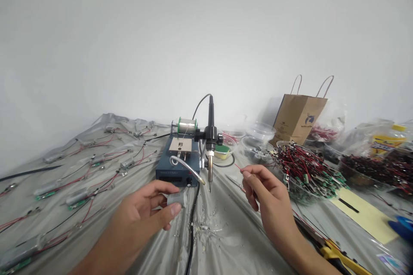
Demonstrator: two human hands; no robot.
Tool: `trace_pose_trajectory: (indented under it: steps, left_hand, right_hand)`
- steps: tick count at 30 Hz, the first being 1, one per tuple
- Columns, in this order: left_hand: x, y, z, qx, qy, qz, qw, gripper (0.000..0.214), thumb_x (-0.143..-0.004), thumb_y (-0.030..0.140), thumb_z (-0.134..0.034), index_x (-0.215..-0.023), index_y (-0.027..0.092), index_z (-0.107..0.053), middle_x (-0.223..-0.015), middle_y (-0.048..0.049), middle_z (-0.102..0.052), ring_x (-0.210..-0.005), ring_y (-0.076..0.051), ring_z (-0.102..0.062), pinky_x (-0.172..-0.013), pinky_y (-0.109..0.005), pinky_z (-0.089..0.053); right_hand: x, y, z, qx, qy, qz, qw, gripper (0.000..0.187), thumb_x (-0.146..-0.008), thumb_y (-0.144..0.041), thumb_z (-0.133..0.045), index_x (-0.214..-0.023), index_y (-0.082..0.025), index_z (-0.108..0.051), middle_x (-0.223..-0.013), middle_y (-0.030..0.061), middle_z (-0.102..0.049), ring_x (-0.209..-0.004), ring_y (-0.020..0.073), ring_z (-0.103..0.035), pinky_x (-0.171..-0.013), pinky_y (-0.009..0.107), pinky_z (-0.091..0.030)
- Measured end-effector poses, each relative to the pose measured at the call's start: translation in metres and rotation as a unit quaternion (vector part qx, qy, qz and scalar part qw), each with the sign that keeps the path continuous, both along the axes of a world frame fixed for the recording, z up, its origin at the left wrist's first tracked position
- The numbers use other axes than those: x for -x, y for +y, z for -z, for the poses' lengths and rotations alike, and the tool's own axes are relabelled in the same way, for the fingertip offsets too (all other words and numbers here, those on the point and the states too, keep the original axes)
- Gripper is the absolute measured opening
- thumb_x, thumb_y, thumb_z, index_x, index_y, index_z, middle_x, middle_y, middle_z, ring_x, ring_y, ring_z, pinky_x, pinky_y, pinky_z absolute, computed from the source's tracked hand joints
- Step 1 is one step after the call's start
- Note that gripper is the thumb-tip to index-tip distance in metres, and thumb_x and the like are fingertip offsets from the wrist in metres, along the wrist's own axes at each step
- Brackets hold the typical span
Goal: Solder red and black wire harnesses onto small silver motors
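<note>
My left hand is closed around a small grey cylindrical motor, held between thumb and fingers just in front of the blue soldering station. My right hand pinches a thin red wire whose end points toward the soldering iron. The iron hangs tip down in its stand. A bent metal solder feed tube ends close to the iron's tip. A solder spool sits on top of the station.
Several finished motors with red and black leads lie at the left on the silver sheet. A clear bowl of wired parts stands at the right, with a brown paper bag, plastic tubs and yellow-handled pliers. Solder drips lie under the iron.
</note>
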State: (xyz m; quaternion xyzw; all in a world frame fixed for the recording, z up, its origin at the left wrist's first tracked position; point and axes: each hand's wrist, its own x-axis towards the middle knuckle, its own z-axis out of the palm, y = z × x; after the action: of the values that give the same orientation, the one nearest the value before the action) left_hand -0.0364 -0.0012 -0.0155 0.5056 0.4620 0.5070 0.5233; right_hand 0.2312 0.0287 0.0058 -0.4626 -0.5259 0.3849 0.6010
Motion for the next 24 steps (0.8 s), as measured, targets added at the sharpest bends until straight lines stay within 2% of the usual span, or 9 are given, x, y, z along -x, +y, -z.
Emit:
trace_pose_trajectory:
  steps: [24]
  left_hand:
    - [-0.0004, 0.0018, 0.0020, 0.004, 0.003, -0.008, 1.000, 0.038, -0.075, 0.047, -0.088, -0.102, 0.023, -0.073, -0.074, 0.0033, -0.064, -0.067, -0.015, -0.053, -0.060, -0.024, -0.049]
  right_hand:
    - [0.0013, -0.0010, -0.0010, 0.000, -0.006, 0.000, 1.000, 0.025, -0.091, -0.044, -0.070, -0.090, -0.019, -0.066, -0.056, -0.0076, -0.045, -0.046, 0.0075, -0.033, -0.044, 0.022, -0.023]
